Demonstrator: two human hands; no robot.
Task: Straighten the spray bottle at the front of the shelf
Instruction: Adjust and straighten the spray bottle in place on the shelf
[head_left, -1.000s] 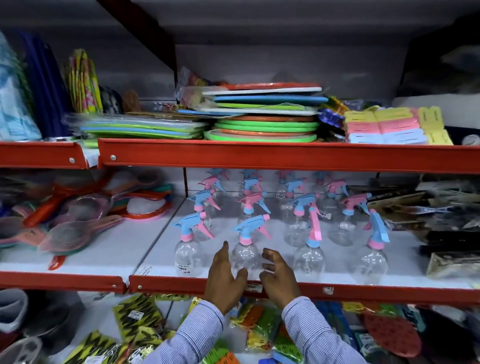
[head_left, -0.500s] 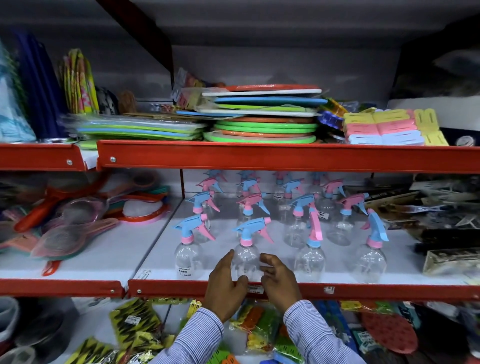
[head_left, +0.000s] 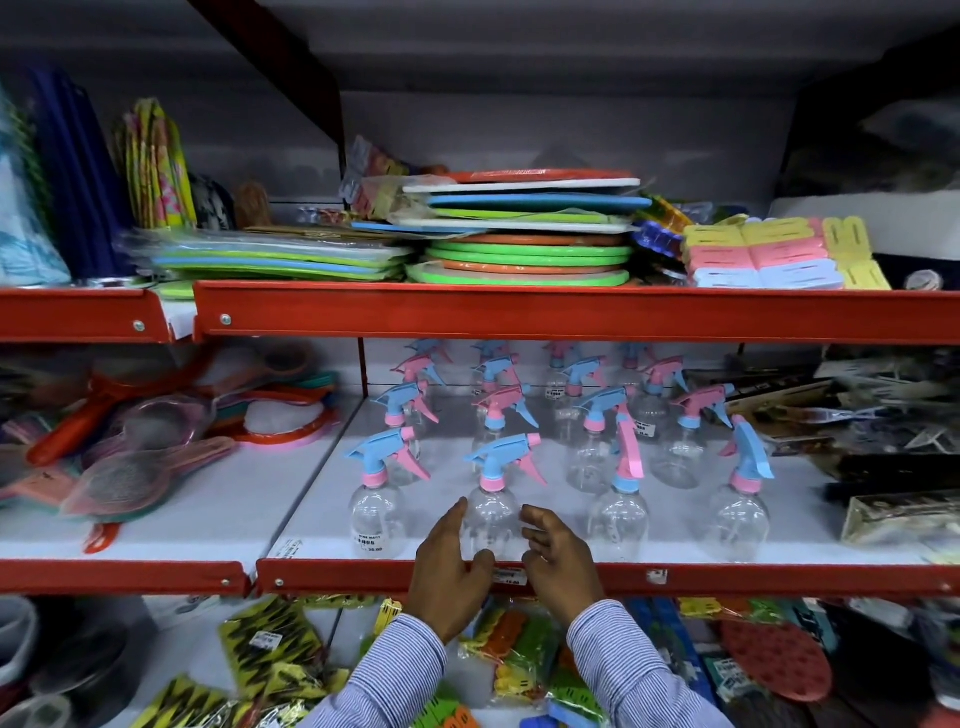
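Fingers (head_left: 453, 519) of the left hand (head_left: 449, 571) and right hand (head_left: 558, 561) curve open on either side of the clear spray bottle (head_left: 491, 514) at the shelf (head_left: 727, 579) front edge, flanking without clamping it, probably so light nudges can turn it square

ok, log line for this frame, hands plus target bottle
stage: adjusting | left hand: open, cupping spray bottle left side | right hand: open, at right side | bottle: upright, front row of shelf, nozzle left

stacked foam mats (head_left: 524, 244) above — hairbrushes (head_left: 124, 478) left, pastel clips (head_left: 763, 254) right
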